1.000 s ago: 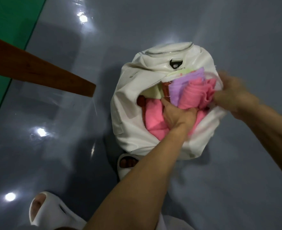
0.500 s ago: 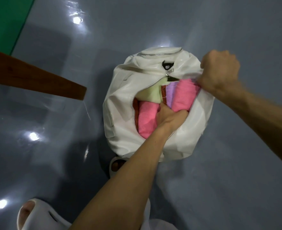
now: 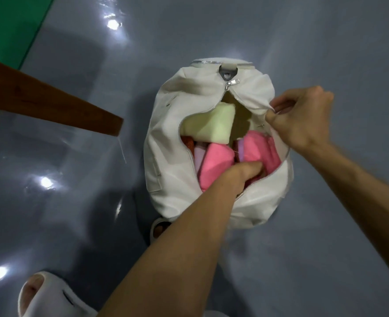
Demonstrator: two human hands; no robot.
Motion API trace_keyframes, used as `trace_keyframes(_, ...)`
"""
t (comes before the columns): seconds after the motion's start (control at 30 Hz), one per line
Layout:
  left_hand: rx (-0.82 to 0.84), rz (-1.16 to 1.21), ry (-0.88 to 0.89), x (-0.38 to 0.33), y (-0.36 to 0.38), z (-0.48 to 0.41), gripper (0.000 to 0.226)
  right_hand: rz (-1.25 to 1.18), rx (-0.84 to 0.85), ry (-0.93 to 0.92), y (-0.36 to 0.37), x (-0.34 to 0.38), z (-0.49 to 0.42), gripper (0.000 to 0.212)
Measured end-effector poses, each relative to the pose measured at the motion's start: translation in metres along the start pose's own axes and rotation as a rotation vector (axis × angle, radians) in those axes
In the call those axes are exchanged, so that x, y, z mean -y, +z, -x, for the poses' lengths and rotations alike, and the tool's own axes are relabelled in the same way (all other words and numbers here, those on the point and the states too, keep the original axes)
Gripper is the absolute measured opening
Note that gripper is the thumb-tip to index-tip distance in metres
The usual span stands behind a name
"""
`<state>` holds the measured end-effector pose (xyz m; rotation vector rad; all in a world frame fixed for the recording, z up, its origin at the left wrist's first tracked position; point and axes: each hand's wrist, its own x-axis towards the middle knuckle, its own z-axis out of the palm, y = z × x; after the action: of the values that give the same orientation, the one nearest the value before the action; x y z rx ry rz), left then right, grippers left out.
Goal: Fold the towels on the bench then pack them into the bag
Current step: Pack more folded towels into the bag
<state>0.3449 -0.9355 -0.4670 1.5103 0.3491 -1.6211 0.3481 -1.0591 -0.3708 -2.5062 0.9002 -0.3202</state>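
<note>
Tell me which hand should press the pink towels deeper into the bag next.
Left. The left hand sits inside the white bag, fingers buried among the pink towels. The right hand pinches the bag's edge, holding the opening wide, so it is occupied.

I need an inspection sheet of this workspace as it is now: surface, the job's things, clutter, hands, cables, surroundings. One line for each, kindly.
Surface: glossy grey floor, with lamp reflections.
Job's things: white bag sits unzipped on the floor; pale yellow towel and pink towels packed inside.
Clutter: nothing seen.
Hands: left hand pushed in among the pink towels, fingers hidden; right hand pinches the bag's right rim.
Cables: nothing seen.
Surroundings: wooden bench end at left; green floor strip beyond it; white slippers at the bottom edge.
</note>
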Motion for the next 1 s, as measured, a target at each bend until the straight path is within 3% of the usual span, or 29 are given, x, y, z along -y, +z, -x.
trace_keyframes(0.03,0.023,0.030,0.013,0.002,0.001,-0.001,0.010,0.008,-0.007,0.008,0.000,-0.001,0.000,0.021)
trace_keyframes(0.1,-0.001,-0.027,0.004,-0.008,0.004,0.002,0.013,0.026,-0.012,0.020,-0.001,-0.003,-0.002,0.022)
trace_keyframes(0.2,0.009,-0.266,-0.004,-0.026,0.010,0.018,0.043,0.088,-0.009,0.046,-0.001,-0.005,-0.007,0.021)
trace_keyframes(0.27,-0.005,-0.475,0.091,-0.027,0.005,0.027,0.051,0.159,-0.007,0.064,0.003,-0.005,-0.009,0.021)
trace_keyframes(0.33,-0.192,-0.833,0.355,-0.022,-0.007,0.034,0.044,0.242,0.002,0.047,0.008,-0.004,-0.010,0.024)
trace_keyframes(0.4,-0.469,-1.156,0.796,-0.016,-0.023,0.048,0.030,0.301,0.012,0.014,0.012,-0.001,-0.009,0.027)
trace_keyframes(0.47,-0.476,-1.441,1.088,0.001,-0.046,0.040,0.050,0.307,0.011,0.013,0.013,0.004,-0.009,0.029)
trace_keyframes(0.57,-0.355,-1.604,1.057,0.030,-0.084,0.009,0.074,0.342,-0.023,0.066,0.013,0.010,-0.006,0.039)
trace_keyframes(0.67,-0.359,-1.645,1.031,0.039,-0.084,0.002,0.077,0.287,-0.056,-0.235,0.021,0.022,0.009,0.033)
trace_keyframes(0.73,-0.396,-1.696,1.039,0.035,-0.077,0.006,0.079,0.186,0.257,-0.398,0.034,0.035,0.016,0.025)
trace_keyframes(0.77,-0.409,-1.712,1.079,0.033,-0.074,0.008,0.078,0.206,0.447,-0.376,0.041,0.040,0.016,0.024)
trace_keyframes(0.9,-0.310,-1.931,1.258,0.038,-0.066,0.014,0.067,0.569,0.883,-0.161,0.058,0.043,-0.004,0.021)
trace_keyframes(0.93,-0.260,-1.999,1.251,0.040,-0.066,0.014,0.067,0.595,0.980,-0.103,0.061,0.041,-0.007,0.014)
trace_keyframes(1.0,-0.210,-2.058,1.227,0.039,-0.065,0.013,0.067,0.543,1.078,0.025,0.070,0.031,-0.014,0.025)
